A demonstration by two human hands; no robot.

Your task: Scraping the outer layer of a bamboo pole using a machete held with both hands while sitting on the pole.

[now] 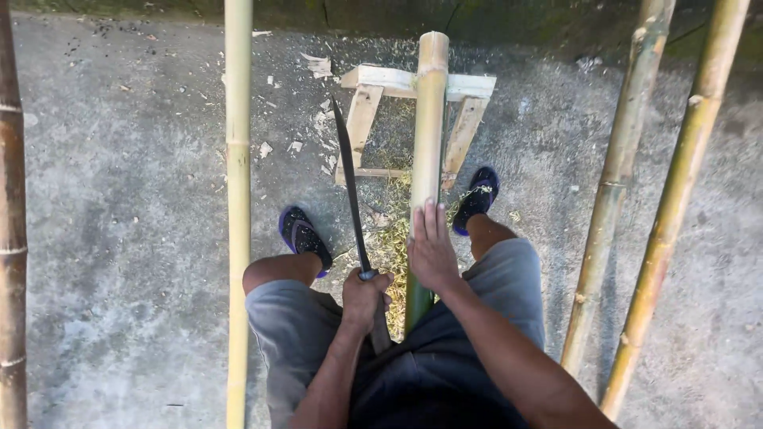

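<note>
Five bamboo poles show here, largest things first: one dark pole [11, 238] at the left edge, a pale one [238, 199] beside the left knee, two greenish ones [616, 183] [675, 199] leaning at the right, and the worked pole [429, 119] between the legs, its far end resting on a small wooden stand [397, 83] on the concrete floor [119, 199]. The right hand [431, 250] lies flat on that pole, fingers pressed together and pointing up its length. The left hand [364, 300] is closed around the handle of a long dark blade [350, 183], which points away, just left of the pole and apart from it.

Shavings [389, 230] heaped by the stand and scattered beyond suggest much trimming is already done — yet the pole's near part looks green, so I judge more remains. Room is narrow: the pale pole hems in the blade side, while open concrete lies further left — and the sandalled feet [302, 234] sit close to the blade's path.
</note>
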